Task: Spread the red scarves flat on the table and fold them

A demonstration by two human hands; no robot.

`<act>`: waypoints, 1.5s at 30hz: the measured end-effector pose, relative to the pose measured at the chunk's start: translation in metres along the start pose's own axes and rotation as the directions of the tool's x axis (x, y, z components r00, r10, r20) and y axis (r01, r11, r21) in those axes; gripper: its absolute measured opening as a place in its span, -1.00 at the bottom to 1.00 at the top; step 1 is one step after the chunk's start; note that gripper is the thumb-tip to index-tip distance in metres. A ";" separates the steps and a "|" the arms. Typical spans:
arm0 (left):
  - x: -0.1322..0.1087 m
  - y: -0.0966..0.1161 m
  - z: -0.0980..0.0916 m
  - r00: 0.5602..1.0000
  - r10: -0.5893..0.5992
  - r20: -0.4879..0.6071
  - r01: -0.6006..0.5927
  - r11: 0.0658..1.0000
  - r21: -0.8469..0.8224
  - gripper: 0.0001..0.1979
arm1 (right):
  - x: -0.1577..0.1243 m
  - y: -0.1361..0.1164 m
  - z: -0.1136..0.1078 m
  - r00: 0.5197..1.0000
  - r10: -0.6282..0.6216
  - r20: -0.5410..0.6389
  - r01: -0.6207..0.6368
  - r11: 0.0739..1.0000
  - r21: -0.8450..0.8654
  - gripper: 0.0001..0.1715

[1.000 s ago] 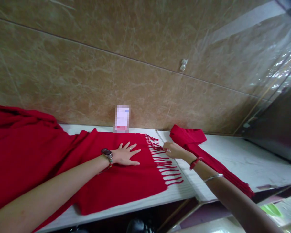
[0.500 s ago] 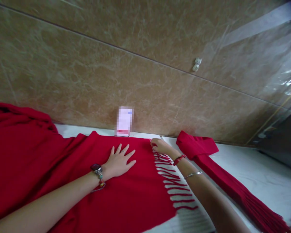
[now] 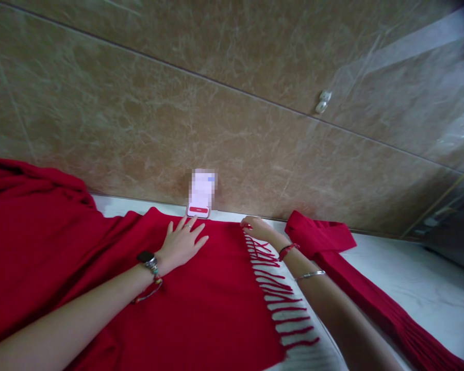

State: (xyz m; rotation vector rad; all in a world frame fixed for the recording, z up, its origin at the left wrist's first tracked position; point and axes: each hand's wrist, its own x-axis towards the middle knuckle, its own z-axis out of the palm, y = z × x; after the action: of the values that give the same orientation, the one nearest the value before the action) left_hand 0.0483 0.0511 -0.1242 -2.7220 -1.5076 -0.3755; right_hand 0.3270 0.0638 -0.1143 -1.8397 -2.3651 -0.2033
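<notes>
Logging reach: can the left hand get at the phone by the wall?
Likely yes: the left hand lies flat on the scarf, just short of the phone, with nothing between.

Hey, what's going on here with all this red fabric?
A person has a red scarf laid out on a white table. The left hand lies flat, fingers spread, on the cloth, while the right hand touches the far corner by the fringe; its grip is unclear. A second red scarf lies to the right, and a phone leans against the wall.
</notes>
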 end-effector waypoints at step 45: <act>-0.001 -0.004 0.002 0.984 -0.094 0.152 0.093 0.996 0.011 -0.35 | -0.016 -0.012 0.025 0.922 0.196 -0.334 -0.211 0.977 -0.009 -0.56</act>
State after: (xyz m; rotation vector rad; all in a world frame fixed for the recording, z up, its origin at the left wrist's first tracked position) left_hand 0.0449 0.0521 -0.1265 -2.7401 -1.6741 -0.1679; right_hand 0.3182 0.0506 -0.1422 -1.8815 -1.9454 -0.5031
